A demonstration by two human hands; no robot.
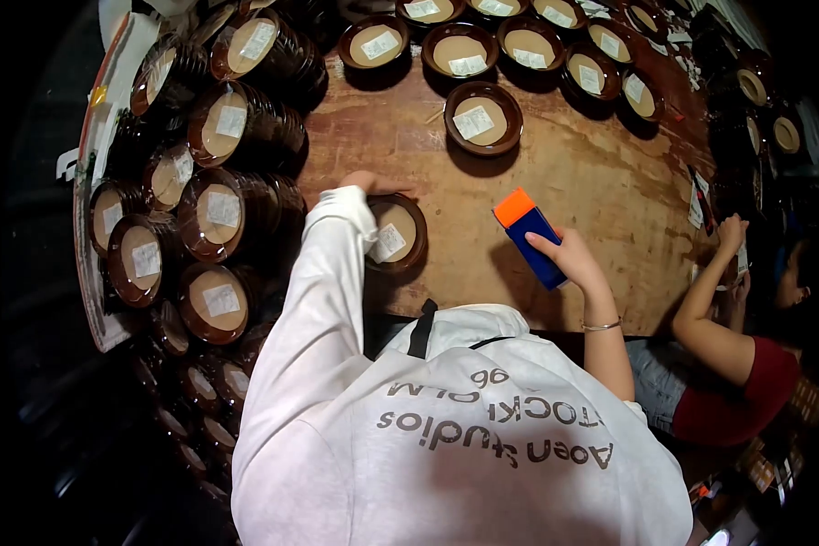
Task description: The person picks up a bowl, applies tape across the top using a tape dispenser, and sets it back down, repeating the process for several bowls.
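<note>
My left hand [368, 182] reaches over the far edge of a brown bowl [419, 238] near the front of the table; the white sleeve covers part of the bowl, and most of the fingers are hidden. This bowl has a tan disc and a white label inside. In my right hand [569, 257] is a blue box with an orange end [530, 238], held closed between thumb and fingers above the table. Farther back, another brown bowl [484, 118] with a labelled tan disc stands alone.
Labelled brown bowls [460, 50] line the back of the wooden table [382, 136]. Wrapped stacks of bowls [223, 207] rise along the left. At the right, a person in a red top [737, 387] works with both hands near the table's edge.
</note>
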